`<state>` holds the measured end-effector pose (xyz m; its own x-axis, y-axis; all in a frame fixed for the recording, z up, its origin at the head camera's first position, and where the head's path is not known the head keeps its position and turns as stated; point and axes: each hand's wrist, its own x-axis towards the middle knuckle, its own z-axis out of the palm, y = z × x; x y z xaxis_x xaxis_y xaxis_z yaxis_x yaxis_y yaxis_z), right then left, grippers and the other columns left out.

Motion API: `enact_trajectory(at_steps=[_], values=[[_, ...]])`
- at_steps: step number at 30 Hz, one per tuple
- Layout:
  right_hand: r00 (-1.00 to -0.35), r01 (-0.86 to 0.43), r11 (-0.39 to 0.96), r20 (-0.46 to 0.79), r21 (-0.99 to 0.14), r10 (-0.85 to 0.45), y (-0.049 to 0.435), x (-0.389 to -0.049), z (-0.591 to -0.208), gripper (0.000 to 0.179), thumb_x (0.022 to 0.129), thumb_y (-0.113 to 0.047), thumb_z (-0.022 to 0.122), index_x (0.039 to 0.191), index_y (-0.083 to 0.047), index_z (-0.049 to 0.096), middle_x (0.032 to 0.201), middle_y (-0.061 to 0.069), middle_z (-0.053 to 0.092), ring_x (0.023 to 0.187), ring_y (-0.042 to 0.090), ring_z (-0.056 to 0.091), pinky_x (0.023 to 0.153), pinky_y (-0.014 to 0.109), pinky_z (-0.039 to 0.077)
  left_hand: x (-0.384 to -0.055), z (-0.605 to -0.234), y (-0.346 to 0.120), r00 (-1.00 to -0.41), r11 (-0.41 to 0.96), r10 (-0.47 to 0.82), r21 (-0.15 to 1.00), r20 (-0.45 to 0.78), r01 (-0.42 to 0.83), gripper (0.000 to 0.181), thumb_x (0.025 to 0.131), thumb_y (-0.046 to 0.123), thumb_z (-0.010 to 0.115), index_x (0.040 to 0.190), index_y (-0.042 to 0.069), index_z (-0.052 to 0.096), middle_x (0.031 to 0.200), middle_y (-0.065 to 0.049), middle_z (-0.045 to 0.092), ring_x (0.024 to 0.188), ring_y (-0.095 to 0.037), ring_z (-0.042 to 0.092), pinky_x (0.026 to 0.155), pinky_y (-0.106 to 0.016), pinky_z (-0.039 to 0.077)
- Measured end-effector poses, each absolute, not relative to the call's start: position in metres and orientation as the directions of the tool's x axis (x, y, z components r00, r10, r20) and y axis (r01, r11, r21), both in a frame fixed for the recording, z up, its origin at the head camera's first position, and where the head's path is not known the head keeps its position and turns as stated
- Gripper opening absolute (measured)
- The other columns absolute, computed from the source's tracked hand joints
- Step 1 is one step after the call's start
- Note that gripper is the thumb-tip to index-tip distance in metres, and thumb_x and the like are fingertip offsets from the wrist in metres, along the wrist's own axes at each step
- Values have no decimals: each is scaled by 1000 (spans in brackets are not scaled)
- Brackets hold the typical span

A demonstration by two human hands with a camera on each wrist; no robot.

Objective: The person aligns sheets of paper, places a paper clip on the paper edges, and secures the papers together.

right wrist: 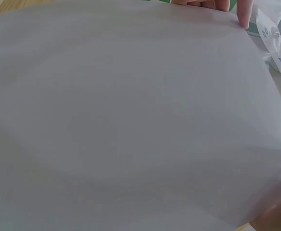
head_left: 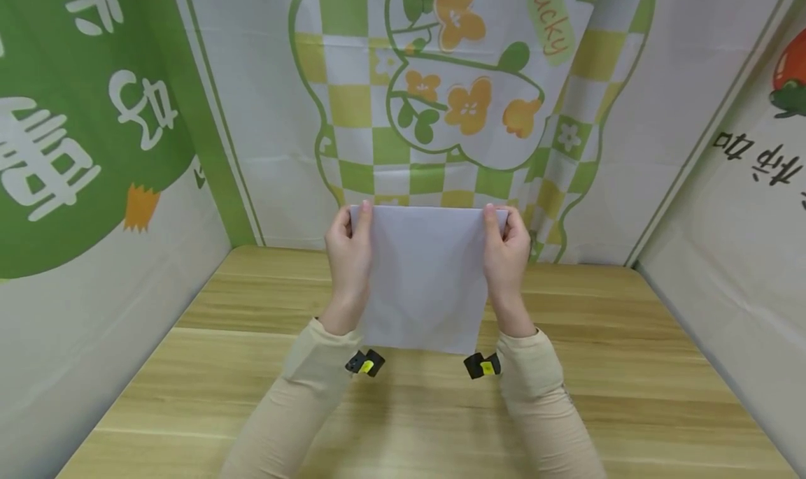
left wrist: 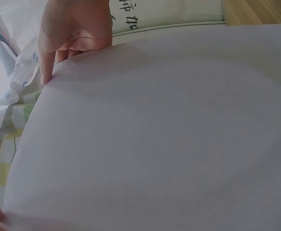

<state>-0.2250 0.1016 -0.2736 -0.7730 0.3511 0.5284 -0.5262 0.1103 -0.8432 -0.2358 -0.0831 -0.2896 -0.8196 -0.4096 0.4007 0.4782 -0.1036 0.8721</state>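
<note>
A plain white sheet of paper (head_left: 425, 283) is held up over the table between both hands. At its upper left corner the left hand (head_left: 350, 262) pinches it, thumb on the near face and fingers curled behind. The right hand (head_left: 507, 259) grips the upper right corner the same way. In the left wrist view the paper (left wrist: 150, 134) fills most of the picture, with the right hand (left wrist: 77, 29) at its far edge. Across the right wrist view spreads the blank paper (right wrist: 130, 115), and the left hand's fingers (right wrist: 245, 12) show at the top.
Below lies a wood-grain table (head_left: 630, 381). Printed cloth hangs behind it, a checkered curtain (head_left: 352, 108), with a green and white panel (head_left: 94, 150) at left and a white panel (head_left: 743, 241) at right. Small black wrist devices (head_left: 365, 363) sit at both cuffs.
</note>
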Motion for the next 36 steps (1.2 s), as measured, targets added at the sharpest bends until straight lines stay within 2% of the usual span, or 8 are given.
enact_trajectory(at_steps=[5, 11, 19, 28, 36], values=[[-775, -525, 110, 527, -844, 349, 102, -226, -273, 24, 96, -15, 56, 97, 9, 58, 61, -6, 40, 56, 3, 37, 52, 17, 31, -234, -293, -87, -824, -90, -396, 876, 406, 475, 19, 96, 18, 55, 98, 0, 58, 84, 0, 53, 78, -10, 48, 69, -20, 40], [-772, -521, 121, 527, -845, 356, 103, -227, -274, 25, 96, -15, 56, 97, 10, 58, 62, -5, 42, 56, 3, 38, 52, 17, 32, -233, -299, -93, -804, -28, -388, 867, 450, 498, 20, 95, 15, 56, 104, -2, 59, 91, -3, 58, 81, -11, 52, 72, -21, 43], [-773, -522, 121, 528, -844, 351, 105, -228, -275, 26, 96, -16, 56, 98, 10, 58, 62, -5, 43, 56, 4, 39, 52, 17, 32, -234, -304, -98, -774, -1, -411, 849, 482, 529, 21, 92, 13, 61, 103, -5, 62, 88, 0, 58, 82, -10, 54, 74, -21, 45], [-770, -533, 114, 537, -838, 345, 108, -229, -276, 26, 95, -15, 56, 98, 11, 58, 62, -5, 41, 56, 4, 37, 51, 17, 31, -232, -305, -102, -772, -21, -424, 847, 473, 531, 24, 90, 15, 65, 101, -6, 64, 86, 1, 59, 81, -11, 55, 72, -19, 46], [-752, -568, 118, 572, -815, 327, 110, -229, -277, 25, 96, -13, 56, 97, 12, 58, 58, -4, 30, 51, 4, 28, 48, 17, 23, -233, -309, -107, -771, -32, -425, 843, 475, 537, 25, 88, 16, 68, 101, -6, 66, 85, 3, 62, 80, -10, 57, 70, -19, 46]])
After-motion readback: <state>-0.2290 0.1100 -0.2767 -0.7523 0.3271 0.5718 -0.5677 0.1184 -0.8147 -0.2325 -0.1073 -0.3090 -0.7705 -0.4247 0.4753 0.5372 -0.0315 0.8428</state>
